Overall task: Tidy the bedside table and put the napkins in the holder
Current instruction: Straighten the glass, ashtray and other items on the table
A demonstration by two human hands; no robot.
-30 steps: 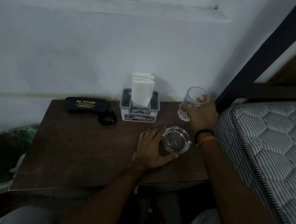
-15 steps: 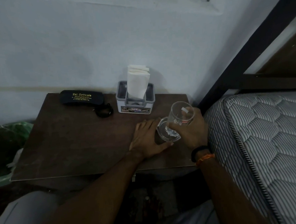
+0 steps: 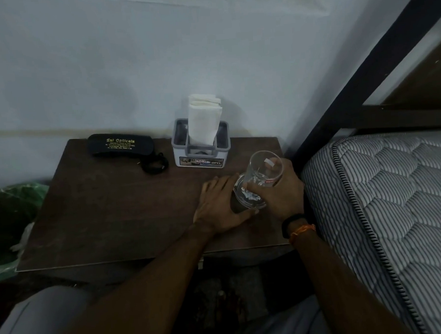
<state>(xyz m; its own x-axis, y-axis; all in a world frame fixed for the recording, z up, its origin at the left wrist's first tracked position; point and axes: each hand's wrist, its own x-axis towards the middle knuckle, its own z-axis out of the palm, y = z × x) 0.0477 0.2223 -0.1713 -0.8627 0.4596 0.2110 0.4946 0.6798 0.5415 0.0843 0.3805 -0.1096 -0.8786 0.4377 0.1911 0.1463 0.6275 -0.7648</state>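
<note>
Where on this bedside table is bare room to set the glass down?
Bare wood on the table: the wide left and middle stretch, in front of the spectacle case and napkin holder. Crowded at right: left hand, ashtray, right hand gripping the glass.

Right hand (image 3: 279, 191) grips glass (image 3: 262, 173) over ashtray (image 3: 246, 200); napkins (image 3: 203, 121) fill holder (image 3: 200, 152).

White folded napkins (image 3: 203, 121) standing upright in the grey holder (image 3: 201, 152), back edge of the dark wood table (image 3: 119, 208), right by the wall, poking well above the rim.
</note>
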